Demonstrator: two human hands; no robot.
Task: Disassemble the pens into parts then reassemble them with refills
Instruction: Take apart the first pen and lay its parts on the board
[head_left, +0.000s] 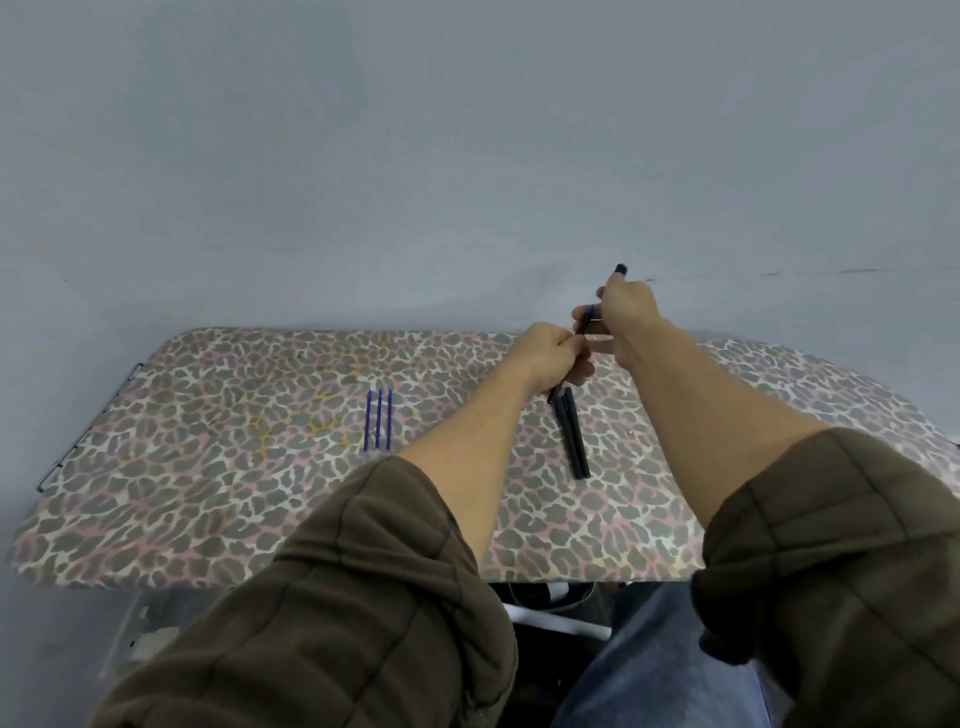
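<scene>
Both hands are raised over the far right part of the board and grip one dark pen between them. My left hand holds the lower barrel, whose end pokes out below the fist. My right hand is closed on the upper part; a dark piece sticks up above its fingers and a bit of blue shows between the hands. Two dark pens lie side by side on the board just below my left hand. Three blue refills lie parallel at the board's middle.
The work surface is a leopard-print padded board against a plain grey wall. A metal wire frame runs along its left edge. Below the near edge are my jeans and some dark and white items under the board.
</scene>
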